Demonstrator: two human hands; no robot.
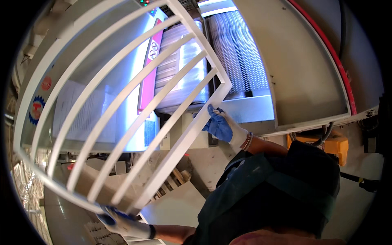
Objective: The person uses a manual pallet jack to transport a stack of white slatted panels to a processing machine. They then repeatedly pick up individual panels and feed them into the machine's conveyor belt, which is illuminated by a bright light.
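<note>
white slatted frame spans both hands, left hand and right hand clamped on it (fingers partly hidden), so uneven tilt could snag it on the mesh belt beyond the right.

The upper end of the white slatted frame runs out past the top edge, and its slats cover parts of the pink panel and the sheet of paper, whose print is too blurred to read. Of the hands, the right has some fingers hidden behind the rail, while the left's fingertips are unclear at the corner. The dark-clothed torso partly hides the orange case.
</note>
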